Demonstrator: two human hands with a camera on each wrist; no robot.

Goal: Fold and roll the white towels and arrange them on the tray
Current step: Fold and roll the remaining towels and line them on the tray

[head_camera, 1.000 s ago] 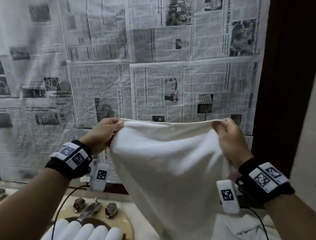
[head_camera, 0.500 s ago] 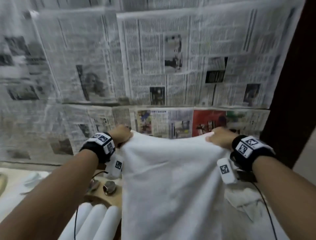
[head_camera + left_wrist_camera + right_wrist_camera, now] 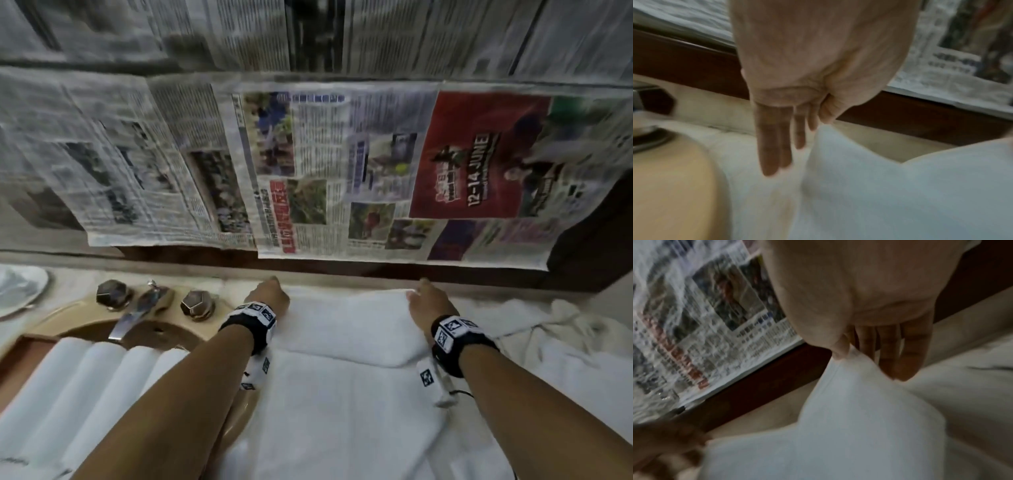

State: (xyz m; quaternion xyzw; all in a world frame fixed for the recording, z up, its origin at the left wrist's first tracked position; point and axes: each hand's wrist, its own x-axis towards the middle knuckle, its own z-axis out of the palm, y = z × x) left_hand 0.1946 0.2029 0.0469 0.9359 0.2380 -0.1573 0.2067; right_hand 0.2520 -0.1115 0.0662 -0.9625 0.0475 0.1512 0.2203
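A white towel (image 3: 342, 346) lies spread on the counter in front of me, its far edge near the wall. My left hand (image 3: 269, 293) pinches its far left corner between thumb and forefinger, the other fingers (image 3: 774, 146) straight. My right hand (image 3: 424, 299) pinches the far right corner; in the right wrist view the thumb and fingers (image 3: 904, 353) hold the towel (image 3: 859, 402) peak. Several rolled white towels (image 3: 85, 377) lie side by side on the brown tray (image 3: 27, 346) at lower left.
A beige sink (image 3: 164, 339) with a metal faucet (image 3: 133, 313) and two knobs sits left of the towel. Crumpled white towels (image 3: 555, 329) are heaped at right. A white dish (image 3: 17, 287) stands far left. Newspaper (image 3: 342, 171) covers the wall above a dark ledge.
Both hands have lowered the towel from hanging in the air onto the counter, keeping hold of its top corners. My head has tilted down.
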